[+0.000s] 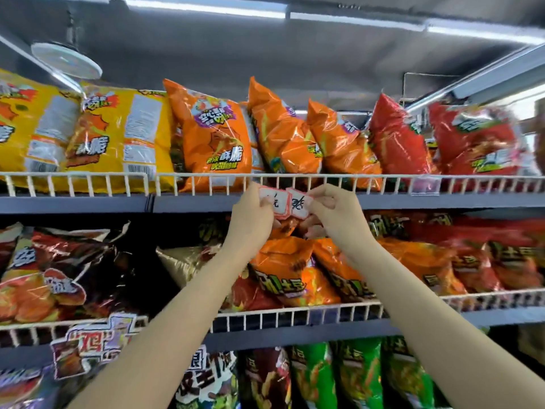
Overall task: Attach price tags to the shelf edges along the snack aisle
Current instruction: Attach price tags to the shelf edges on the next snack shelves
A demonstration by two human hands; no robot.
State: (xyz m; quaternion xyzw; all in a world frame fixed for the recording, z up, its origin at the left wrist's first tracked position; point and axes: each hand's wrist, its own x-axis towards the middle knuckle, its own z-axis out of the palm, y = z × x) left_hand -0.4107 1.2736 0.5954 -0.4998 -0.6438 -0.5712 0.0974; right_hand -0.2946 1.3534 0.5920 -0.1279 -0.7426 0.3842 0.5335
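Observation:
Both arms reach up to the grey edge of the top shelf (191, 203). My left hand (250, 215) holds a small stack of white price tags with red borders (277, 202) in front of that edge. My right hand (330, 211) pinches a single red-bordered tag (299, 205) right beside the stack, the two touching. Handwritten black marks show on both. A clear tag holder (424, 185) hangs on the white wire rail (88, 184) further right.
Yellow, orange and red snack bags (218, 143) fill the top shelf behind the rail. Lower shelves (295, 332) hold dark, orange, red and green bags. A ceiling lamp (66, 60) hangs at upper left.

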